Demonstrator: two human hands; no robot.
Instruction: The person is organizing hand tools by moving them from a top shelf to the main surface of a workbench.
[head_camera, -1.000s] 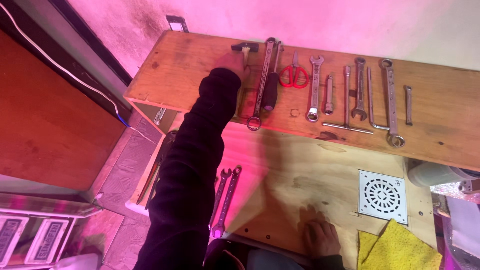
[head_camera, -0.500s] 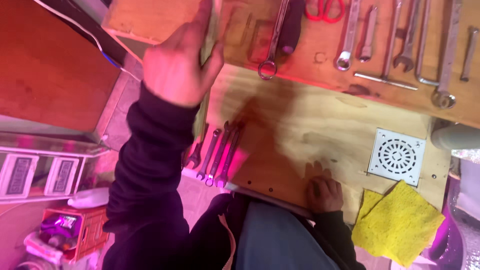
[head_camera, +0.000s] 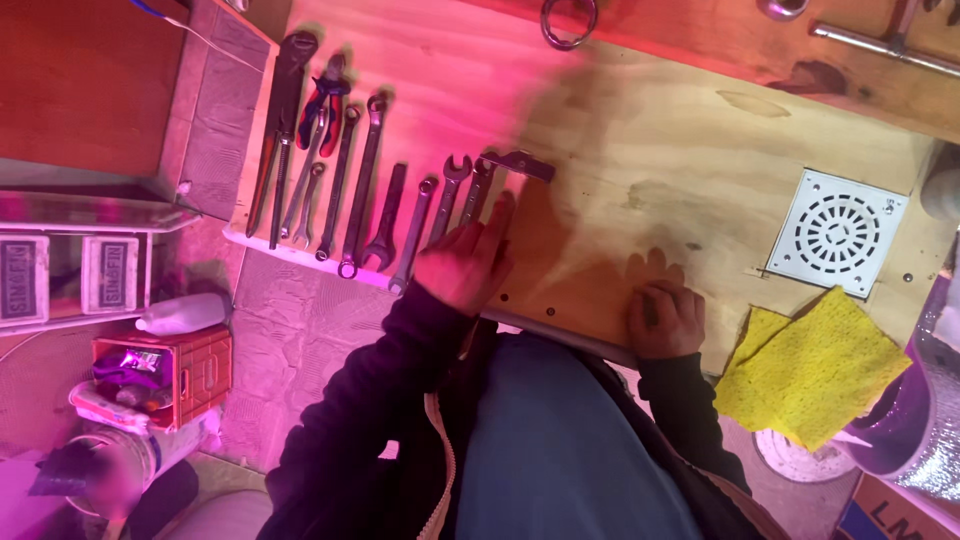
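My left hand (head_camera: 462, 262) lies at the near edge of the plywood bench (head_camera: 640, 160), with its fingers stretched along the handle of a small hammer (head_camera: 518, 164). The hammer's metal head points away from me, just right of a row of wrenches (head_camera: 420, 215). My right hand (head_camera: 664, 318) rests with its fingers curled on the bench's front edge and holds nothing. Dark sleeves cover both of my arms.
Left of the wrenches lie red-and-blue handled pliers (head_camera: 322, 98) and a long pipe wrench (head_camera: 282, 120). A white round-slotted drain grate (head_camera: 838, 230) and a yellow cloth (head_camera: 815, 368) sit at the right. A white bottle (head_camera: 182, 314) and a red crate (head_camera: 165, 370) stand on the floor.
My left hand has come back from the tool board at the rear down to the near bench edge, and the hammer now lies beside the wrenches. The view has tilted down. My right hand has stayed put.
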